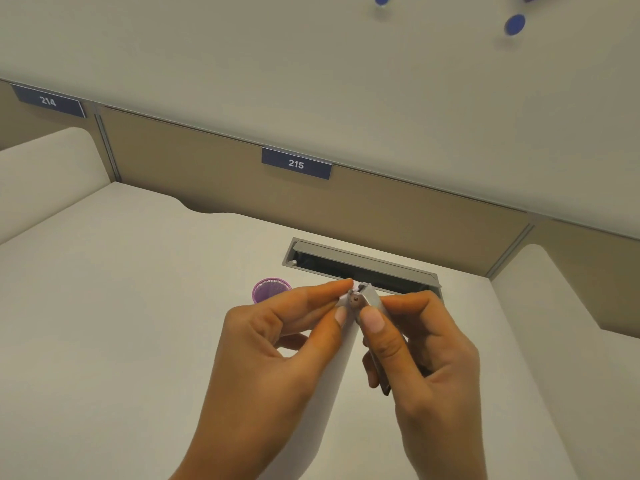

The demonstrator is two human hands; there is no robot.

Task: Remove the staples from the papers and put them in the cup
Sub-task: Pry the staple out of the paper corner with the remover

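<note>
The left hand [277,344] is lowest and nearest in the head view. Its thumb and index finger are closed in a pinch on the upper corner of the papers [341,372]; the remaining fingers are curled beneath. The papers hang as a white sheet from that pinch down between the two wrists, held clear of the bench [121,306].

The right hand [429,351] is just beside the left, at the same height. Its thumb and fingers are curled round a grey metal staple remover [373,301], with the thumb pressing on the near face. The tool runs from the palm up to the pinched corner. A round pivot shows at its upper end. The tip appears to bear on the paper corner, but the contact point is too small to resolve.

The cup [270,289] is a purple mesh cup. It stands upright on the bench just beyond the left hand, and the left index finger hides its near right edge.

Behind the hands, a grey cable slot [360,259] is recessed in the bench top, with its flap raised.

White side dividers [48,164] flank the bench at left and right. A beige rear panel [207,168] closes the back. It carries a blue label reading 215 [296,163], and a label reading 214 [47,101] sits further left.

Blue round magnets [515,24] sit on the wall above the panel.
</note>
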